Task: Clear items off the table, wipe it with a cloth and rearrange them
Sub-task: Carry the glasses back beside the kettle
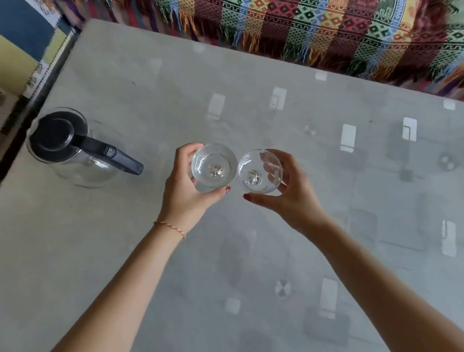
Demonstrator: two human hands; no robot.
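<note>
So both hands are up over the table (pixel 244 93), each holding a clear glass seen from straight above. The left hand (pixel 182 194) has its fingers wrapped round the left glass (pixel 214 166), thumb along the near side. The right hand (pixel 288 198) grips the right glass (pixel 259 171) the same way, fingers curling round the far side and thumb on the near rim. The two glasses sit just beside each other, pretty much touching. Can't tell if they're resting on the tabletop or held a bit above it.

Over to the left, near the table's edge, there's a glass jug (pixel 74 149) with a black lid and a dark handle pointing toward the hands, well apart from them. The tabletop is grey and shiny. A striped, fringed blanket (pixel 321 6) runs along the far side. There's a thin braided bracelet (pixel 170 229) on the left wrist.
</note>
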